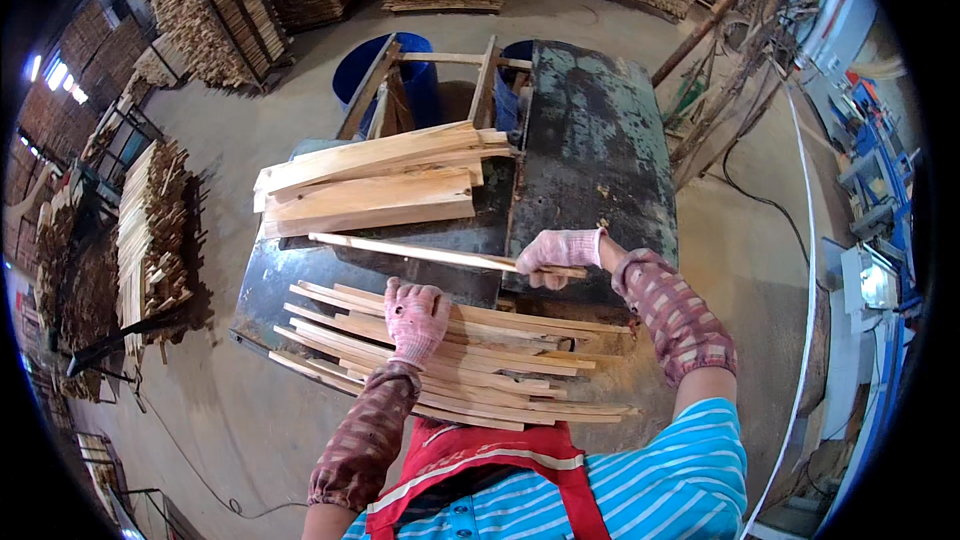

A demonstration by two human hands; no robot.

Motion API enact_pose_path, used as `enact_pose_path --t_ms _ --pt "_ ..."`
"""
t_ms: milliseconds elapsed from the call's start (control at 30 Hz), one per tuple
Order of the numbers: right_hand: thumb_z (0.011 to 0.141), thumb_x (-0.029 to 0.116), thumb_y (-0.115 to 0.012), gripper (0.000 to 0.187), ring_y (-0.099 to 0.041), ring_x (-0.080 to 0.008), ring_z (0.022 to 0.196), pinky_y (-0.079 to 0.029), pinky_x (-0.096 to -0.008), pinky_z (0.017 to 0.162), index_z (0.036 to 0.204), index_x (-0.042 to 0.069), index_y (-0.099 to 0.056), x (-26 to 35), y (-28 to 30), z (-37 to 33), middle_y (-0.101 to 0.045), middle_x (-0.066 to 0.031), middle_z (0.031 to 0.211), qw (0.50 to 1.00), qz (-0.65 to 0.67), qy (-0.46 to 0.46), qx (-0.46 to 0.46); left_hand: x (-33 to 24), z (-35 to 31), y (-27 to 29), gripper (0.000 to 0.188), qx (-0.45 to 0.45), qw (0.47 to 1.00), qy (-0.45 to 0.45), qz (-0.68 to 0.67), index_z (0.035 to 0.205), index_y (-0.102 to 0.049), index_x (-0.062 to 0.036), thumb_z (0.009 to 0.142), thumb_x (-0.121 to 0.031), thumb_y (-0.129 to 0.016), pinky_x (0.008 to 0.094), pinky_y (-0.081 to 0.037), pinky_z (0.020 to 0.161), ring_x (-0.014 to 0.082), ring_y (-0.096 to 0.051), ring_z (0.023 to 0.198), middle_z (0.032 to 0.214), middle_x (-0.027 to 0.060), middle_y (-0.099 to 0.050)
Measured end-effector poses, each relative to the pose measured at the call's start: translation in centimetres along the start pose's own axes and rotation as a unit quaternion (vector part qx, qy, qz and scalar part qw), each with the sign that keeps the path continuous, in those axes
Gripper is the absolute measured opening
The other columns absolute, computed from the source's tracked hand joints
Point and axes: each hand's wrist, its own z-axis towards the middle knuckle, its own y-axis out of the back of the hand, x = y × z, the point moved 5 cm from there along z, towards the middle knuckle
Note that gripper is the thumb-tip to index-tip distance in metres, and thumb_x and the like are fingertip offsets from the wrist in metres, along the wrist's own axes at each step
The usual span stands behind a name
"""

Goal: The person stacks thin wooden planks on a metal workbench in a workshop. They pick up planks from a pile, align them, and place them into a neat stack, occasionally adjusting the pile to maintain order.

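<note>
My right hand [560, 256], in a pinkish work glove, is closed around one end of a thin wooden strip [410, 249]. The strip points left across the dark metal table, just in front of a pile of wider boards [370, 202]. Palm down, my left hand [416, 318] in a similar glove lies on a spread of narrow wooden strips [500, 360] along the near side of the table. Its fingers are stretched out and hold nothing that I can see. Part of the strips is hidden under that hand.
The metal table [595, 140] has worn dark plates. Beyond it stand a blue barrel [420, 70] and a wooden frame [440, 58]. Stacked lumber [155, 240] is at the left, with more at the back. Wooden poles [720, 15] lean and a cable [760, 202] hangs at the right.
</note>
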Motion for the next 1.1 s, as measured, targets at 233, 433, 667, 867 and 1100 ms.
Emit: enact_pose_path --t_ms 233,433,667,867,1100 --pt "0.105 0.052 -0.044 0.058 -0.073 -0.0254 0.068 -0.061 -0.0408 0.064 0.121 0.001 -0.065 -1.9 -1.8 0.1 -0.074 -0.0130 0.095 0.970 0.240 -0.035 0.020 0.4 -0.2 0.0 0.017 -0.010 1.000 0.010 -0.006 0.085 -0.074 -0.0096 0.088 -0.026 -0.070 0.0518 -0.032 0.118 0.0301 -0.065 0.100 0.090 0.0105 -0.073" --pt "0.099 0.050 -0.062 0.051 -0.074 -0.0233 0.070 -0.062 -0.0405 0.065 0.120 0.004 -0.068 -1.9 -2.0 -0.9 -0.076 -0.0131 0.101 0.987 0.162 -0.008 0.011 0.8 0.0 -0.2 0.020 0.004 0.999 0.032 0.007 0.083 -0.074 -0.0090 0.088 -0.028 -0.071 0.0495 -0.034 0.116 0.0304 -0.065 0.099 0.089 0.0106 -0.073" --pt "0.088 0.026 -0.065 0.056 -0.070 -0.0249 0.097 -0.053 -0.0372 0.087 0.141 0.009 -0.063 -0.8 -1.5 -0.4 -0.077 -0.0112 0.111 0.968 -0.224 0.076 -0.085 0.1 0.7 0.0 0.028 0.021 0.996 0.083 0.031 0.103 -0.072 -0.0086 0.088 -0.033 -0.073 0.0504 -0.034 0.117 0.0310 -0.062 0.111 0.105 0.0112 -0.072" --pt "0.083 0.024 -0.061 0.053 -0.072 -0.0328 0.096 -0.055 -0.0432 0.086 0.134 0.010 -0.067 2.0 -5.5 -1.6 -0.077 -0.0168 0.105 0.917 -0.396 0.020 -0.037 -1.6 0.9 1.6 0.037 -0.109 0.991 -0.016 0.078 0.119 -0.062 -0.0114 0.085 -0.023 -0.071 0.0571 -0.031 0.118 0.0344 -0.052 0.127 0.123 0.0101 -0.064" --pt "0.085 0.035 -0.059 0.051 -0.070 -0.0360 0.111 -0.054 -0.0450 0.096 0.126 0.007 -0.070 6.5 -4.0 0.9 -0.074 -0.0181 0.119 0.865 -0.501 0.017 0.009 0.1 0.6 -0.2 0.015 -0.038 0.999 -0.022 -0.001 0.100 -0.067 -0.0126 0.086 -0.016 -0.068 0.0562 -0.031 0.118 0.0308 -0.056 0.122 0.115 0.0062 -0.067"
